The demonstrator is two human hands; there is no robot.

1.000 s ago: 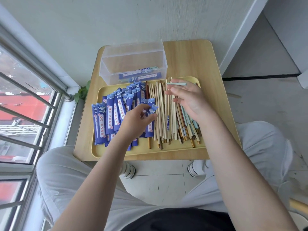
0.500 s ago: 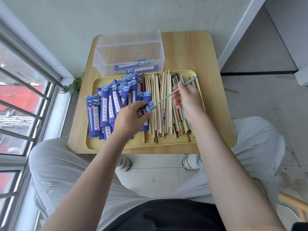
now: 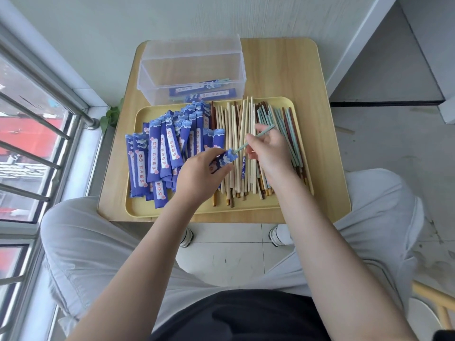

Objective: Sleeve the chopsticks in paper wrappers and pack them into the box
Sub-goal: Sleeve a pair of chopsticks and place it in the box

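Note:
My left hand [image 3: 197,175] grips a blue paper wrapper [image 3: 222,161] over the yellow tray [image 3: 197,209]. My right hand [image 3: 269,153] pinches pale green chopsticks [image 3: 242,145], whose tips are inside the wrapper's open end. A pile of blue wrappers [image 3: 165,153] lies on the tray's left half. Loose chopsticks [image 3: 237,124] in pale wood, brown and green fill the right half. The clear plastic box [image 3: 192,70] stands behind the tray and holds a few sleeved chopsticks [image 3: 209,92].
The small wooden table [image 3: 283,67] stands between my knees, against a pale wall. A barred window [image 3: 32,143] runs along the left. A green plant sprig [image 3: 110,118] sits by the table's left edge. A yellow chair frame [image 3: 433,299] shows at lower right.
My right hand lifted the green chopsticks off the pile, turned them toward the wrapper, and slid their tips into its mouth. My left hand kept holding the wrapper.

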